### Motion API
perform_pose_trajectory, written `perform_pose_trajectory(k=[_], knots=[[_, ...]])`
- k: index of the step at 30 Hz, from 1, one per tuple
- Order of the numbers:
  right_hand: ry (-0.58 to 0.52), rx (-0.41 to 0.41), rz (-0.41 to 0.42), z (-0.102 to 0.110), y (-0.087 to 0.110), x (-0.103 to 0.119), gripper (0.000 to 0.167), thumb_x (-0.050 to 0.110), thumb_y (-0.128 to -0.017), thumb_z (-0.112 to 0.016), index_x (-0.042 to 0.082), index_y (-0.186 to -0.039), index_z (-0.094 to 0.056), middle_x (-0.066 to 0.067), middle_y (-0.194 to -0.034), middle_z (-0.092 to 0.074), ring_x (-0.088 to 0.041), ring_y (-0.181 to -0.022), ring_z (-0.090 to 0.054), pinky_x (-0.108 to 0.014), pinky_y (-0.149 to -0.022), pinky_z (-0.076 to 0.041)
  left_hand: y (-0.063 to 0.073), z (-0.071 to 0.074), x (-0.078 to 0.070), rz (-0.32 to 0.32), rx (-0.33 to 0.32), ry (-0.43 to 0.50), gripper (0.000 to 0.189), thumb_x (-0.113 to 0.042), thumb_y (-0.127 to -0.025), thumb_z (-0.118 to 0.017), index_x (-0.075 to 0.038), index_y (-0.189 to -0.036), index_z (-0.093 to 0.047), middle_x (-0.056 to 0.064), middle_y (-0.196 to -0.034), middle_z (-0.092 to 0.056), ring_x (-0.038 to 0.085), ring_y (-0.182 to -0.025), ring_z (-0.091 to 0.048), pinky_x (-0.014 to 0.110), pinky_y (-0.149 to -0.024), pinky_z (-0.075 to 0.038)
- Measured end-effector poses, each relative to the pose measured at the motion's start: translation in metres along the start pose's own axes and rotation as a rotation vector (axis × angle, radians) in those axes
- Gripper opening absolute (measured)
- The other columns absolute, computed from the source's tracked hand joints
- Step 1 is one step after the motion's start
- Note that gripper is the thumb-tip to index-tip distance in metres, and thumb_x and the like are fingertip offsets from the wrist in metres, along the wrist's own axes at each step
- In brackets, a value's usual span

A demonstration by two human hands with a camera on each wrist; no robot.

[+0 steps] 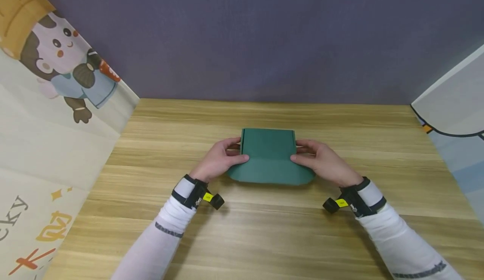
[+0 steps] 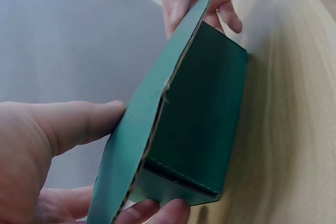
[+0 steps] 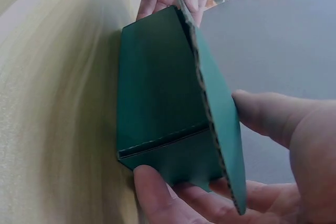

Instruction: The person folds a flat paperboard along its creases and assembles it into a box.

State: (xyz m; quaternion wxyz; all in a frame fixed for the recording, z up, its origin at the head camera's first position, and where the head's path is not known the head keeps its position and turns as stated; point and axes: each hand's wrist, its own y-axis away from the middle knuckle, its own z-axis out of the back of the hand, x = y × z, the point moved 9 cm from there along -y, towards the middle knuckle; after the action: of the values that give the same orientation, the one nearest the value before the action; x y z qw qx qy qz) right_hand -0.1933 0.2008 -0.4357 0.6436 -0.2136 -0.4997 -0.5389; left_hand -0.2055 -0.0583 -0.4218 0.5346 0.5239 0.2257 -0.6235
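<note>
A green cardboard box (image 1: 269, 143) sits on the wooden table, its lid down and the wide front flap (image 1: 270, 175) jutting out toward me. My left hand (image 1: 223, 156) grips the box's left side, thumb on the lid and fingers along the side wall. Mirroring it, my right hand (image 1: 321, 159) holds the right side, its thumb also on top. In the left wrist view the flap's corrugated edge (image 2: 164, 95) stands out past the box's front wall (image 2: 194, 114). The right wrist view shows fingertips (image 3: 152, 182) against the box's side wall.
The wood-grain table (image 1: 272, 238) spreads around the box. Behind it rises a dark blue-grey panel (image 1: 264, 40). A printed cloth with a cartoon figure (image 1: 72, 57) hangs at the left, another pale printed sheet (image 1: 453, 99) at the right. Each wrist wears a strapped camera.
</note>
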Motion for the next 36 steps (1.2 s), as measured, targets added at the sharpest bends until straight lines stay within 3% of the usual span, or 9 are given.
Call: perform_pose_trajectory(k=[9,16,23,30,36], knots=[[-0.013,-0.037,0.011,-0.0032,0.0002,-0.0020,0.076,0.048,-0.087,-0.067,0.011,-0.147,-0.036,-0.013,-0.144,-0.045,-0.033,-0.129,-0.050,-0.048,-0.098,-0.049,-0.0017,-0.0015,0.0042,-0.016,-0.029,0.034,0.073,-0.028,-0.082,-0.077,-0.018,-0.145,-0.041,0.002,-0.133,-0.053,0.022,-0.119,-0.057,0.039,-0.093,-0.053],[-0.020,-0.055,0.017,-0.0039,0.0002,-0.0039,0.075,0.046,-0.087,-0.068,0.011,-0.146,-0.037,-0.013,-0.145,-0.044,-0.032,-0.128,-0.051,-0.046,-0.096,-0.050,-0.0010,-0.0023,0.0044,-0.018,-0.024,0.040,0.073,-0.029,-0.082,-0.078,-0.019,-0.145,-0.041,0.005,-0.134,-0.052,0.025,-0.121,-0.054,0.042,-0.096,-0.050],[-0.030,-0.088,0.028,-0.0054,0.0029,-0.0009,0.074,0.044,-0.088,-0.068,0.008,-0.144,-0.036,-0.014,-0.142,-0.047,-0.033,-0.125,-0.053,-0.047,-0.096,-0.050,0.0009,-0.0006,0.0058,-0.029,-0.066,0.017,0.071,-0.030,-0.081,-0.078,-0.021,-0.142,-0.043,0.003,-0.131,-0.054,0.023,-0.118,-0.057,0.041,-0.096,-0.050],[0.010,-0.151,0.049,-0.0069,0.0068,-0.0019,0.066,0.045,-0.090,-0.064,0.008,-0.139,-0.040,-0.016,-0.137,-0.051,-0.033,-0.120,-0.057,-0.048,-0.095,-0.051,0.0051,-0.0004,0.0036,-0.069,-0.116,-0.076,0.066,-0.035,-0.084,-0.075,-0.019,-0.140,-0.044,0.002,-0.127,-0.056,0.021,-0.112,-0.061,0.039,-0.092,-0.052],[0.018,-0.189,0.073,-0.0064,0.0098,-0.0008,0.062,0.044,-0.091,-0.064,0.006,-0.136,-0.042,-0.016,-0.134,-0.053,-0.031,-0.116,-0.059,-0.046,-0.093,-0.052,0.0077,0.0008,-0.0017,-0.104,-0.127,-0.043,0.061,-0.028,-0.083,-0.077,-0.017,-0.135,-0.046,0.004,-0.124,-0.057,0.023,-0.106,-0.063,0.036,-0.088,-0.054]])
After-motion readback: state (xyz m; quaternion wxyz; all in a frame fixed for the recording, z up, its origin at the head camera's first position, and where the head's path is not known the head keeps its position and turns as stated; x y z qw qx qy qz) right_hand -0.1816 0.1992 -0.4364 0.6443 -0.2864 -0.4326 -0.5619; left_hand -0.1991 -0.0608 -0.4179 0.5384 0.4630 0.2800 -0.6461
